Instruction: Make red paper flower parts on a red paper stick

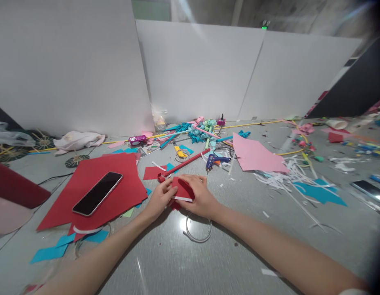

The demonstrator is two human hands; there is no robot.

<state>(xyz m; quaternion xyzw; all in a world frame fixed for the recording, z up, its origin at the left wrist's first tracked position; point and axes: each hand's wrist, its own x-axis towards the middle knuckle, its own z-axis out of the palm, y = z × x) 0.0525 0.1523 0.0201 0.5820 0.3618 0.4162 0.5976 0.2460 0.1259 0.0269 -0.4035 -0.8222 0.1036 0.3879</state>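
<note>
While fingers cover much of its outline, the small red paper piece can be made out between 2 bare hands above the gray floor, with a white strip along its near edge. The left hand has its grip closed on the left side of the piece; the right hand curls around the right side, its grip closed there too, though some fingertips are hidden. Below them a bit of red shows, and whether it joins the held piece I cannot tell. Just nearer lies 1 loop of pale cord.

Beyond the hands lies a red stick, its near end close to the left hand, and to its right a blue glue gun. On the left, a black-screened phone rests on a large red sheet. A red roll is cut off by the left edge. Toward the right edge, glare whitens part of a 2nd phone, and the scraps around it blur. Both forearms run out of view at the bottom.
</note>
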